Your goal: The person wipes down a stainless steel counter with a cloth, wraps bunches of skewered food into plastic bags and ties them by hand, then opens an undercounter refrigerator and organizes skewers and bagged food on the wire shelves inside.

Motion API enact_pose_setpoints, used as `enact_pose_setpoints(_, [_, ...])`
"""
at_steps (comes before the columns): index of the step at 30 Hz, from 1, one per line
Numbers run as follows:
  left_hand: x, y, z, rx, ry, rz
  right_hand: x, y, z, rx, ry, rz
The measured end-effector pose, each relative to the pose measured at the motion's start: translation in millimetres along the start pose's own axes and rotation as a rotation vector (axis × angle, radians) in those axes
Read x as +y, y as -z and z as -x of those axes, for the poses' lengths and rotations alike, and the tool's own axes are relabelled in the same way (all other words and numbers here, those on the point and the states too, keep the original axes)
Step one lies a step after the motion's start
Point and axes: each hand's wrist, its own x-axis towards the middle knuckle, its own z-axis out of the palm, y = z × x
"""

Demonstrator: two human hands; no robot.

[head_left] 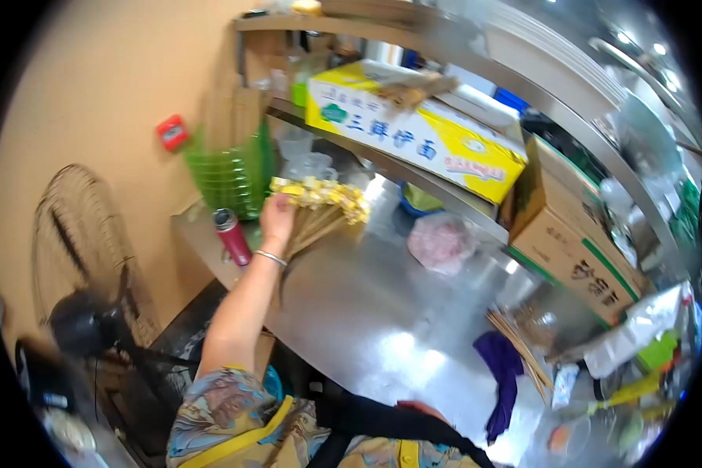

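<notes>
My left hand (277,218) reaches out to the far left of the metal table, fingers closed at the left side of a bunch of wooden skewers (316,225). Yellow and white food pieces (320,193) sit on the skewers' far ends, and the bare sticks fan back toward me. Only a small part of my right hand (420,408) shows at the table's near edge; a dark strap hides its fingers. Left of my left wrist stands a dark red flask (232,236). Green plastic bags (230,171) hang behind it.
A steel table (351,288) carries a pinkish plastic bag (441,243), a purple cloth (501,374) and loose bare sticks (522,351). A yellow-white carton (413,132) rests on the shelf, beside a brown box (573,234). At left stands a fan (86,288).
</notes>
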Motion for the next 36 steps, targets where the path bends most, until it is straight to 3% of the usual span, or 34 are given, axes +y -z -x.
enact_pose_setpoints(2, [11.2, 8.8, 9.9, -0.143, -0.18, -0.314, -4.8, -5.9, -3.1, 0.081, 0.035, 0.002])
enact_pose_setpoints(6, [-49.6, 1.6, 36.7, -0.231, 0.039, -0.696, -0.8, -13.1, -22.8, 0.196, 0.001, -0.047])
enact_pose_setpoints(9, [-64.9, 4.9, 55.6, -0.295, 0.099, -0.572, -1.2, -20.1, -37.2, 0.246, -0.076, -0.089])
enact_pose_setpoints(12, [-57.8, 12.5, 62.1, -0.425, 0.148, -0.637, -21.1, -28.8, -47.9, 0.275, -0.073, -0.036])
enact_pose_setpoints(13, [-59.6, 8.7, 63.8, -0.436, 0.148, -0.624, -34.4, -36.4, -50.6, 0.336, -0.111, 0.143])
enact_pose_setpoints(15, [-54.2, 11.1, 64.8, -0.405, 0.117, -0.768, -39.8, -40.1, -54.8, 0.392, -0.156, 0.333])
enact_pose_setpoints(16, [-50.6, 12.0, 69.9, -0.356, 0.103, -0.746, -31.0, -34.6, -59.4, 0.309, -0.059, 0.356])
enact_pose_setpoints(17, [-71.2, 0.6, 74.8, -0.217, -0.097, -0.702, -24.1, -27.2, -70.0, 0.194, 0.039, 0.396])
enact_pose_setpoints(18, [-103.0, 5.7, 87.2, -0.042, -0.249, -0.7, -8.7, -16.2, -80.2, 0.127, -0.057, 0.318])
enact_pose_setpoints(19, [-92.6, 11.3, 102.6, 0.122, -0.265, -0.501, 50.8, 16.6, -111.1, 0.018, -0.086, 0.013])
enact_pose_setpoints(20, [-36.8, 41.5, 121.8, -0.081, 0.113, -0.226, 37.6, 4.1, -96.8, -0.021, -0.127, 0.242])
enact_pose_setpoints(23, [-29.0, 28.8, 228.2, 0.094, -0.187, -0.28, 15.3, -10.6, -105.1, -0.162, -0.127, 0.502])
enact_pose_setpoints(24, [1.7, 52.9, 251.1, -0.182, 0.048, -0.028, 13.6, -15.2, -114.2, -0.232, -0.127, 0.56])
enact_pose_setpoints(25, [3.4, 49.0, 278.5, -0.418, -0.202, 0.03, 11.0, -17.7, -121.1, -0.288, -0.122, 0.616])
enact_pose_setpoints(26, [40.5, 80.4, 304.9, -0.607, -0.128, 0.188, 10.6, -24.2, -130.7, -0.349, -0.12, 0.67])
enact_pose_setpoints(27, [47.6, 97.7, 326.5, -0.67, -0.242, 0.149, 9.0, -35.3, -141.0, -0.411, -0.109, 0.724])
enact_pose_setpoints(29, [43.0, 140.4, 372.3, -0.76, -0.177, 0.115, 10.9, -57.7, -154.9, -0.54, -0.082, 0.812])
enact_pose_setpoints(31, [37.4, 199.8, 402.8, -0.729, -0.099, -0.061, 10.9, -86.4, -167.5, -0.676, -0.043, 0.9])
enact_pose_setpoints(33, [35.5, 267.2, 446.8, -0.44, 0.222, -0.098, 17.3, -130.3, -169.8, -0.815, -0.003, 0.987])
enact_pose_setpoints(36, [54.2, 378.5, 497.0, 0.058, 0.37, -0.24, 31.7, -201.5, -160.2, -0.997, 0.044, 1.108])
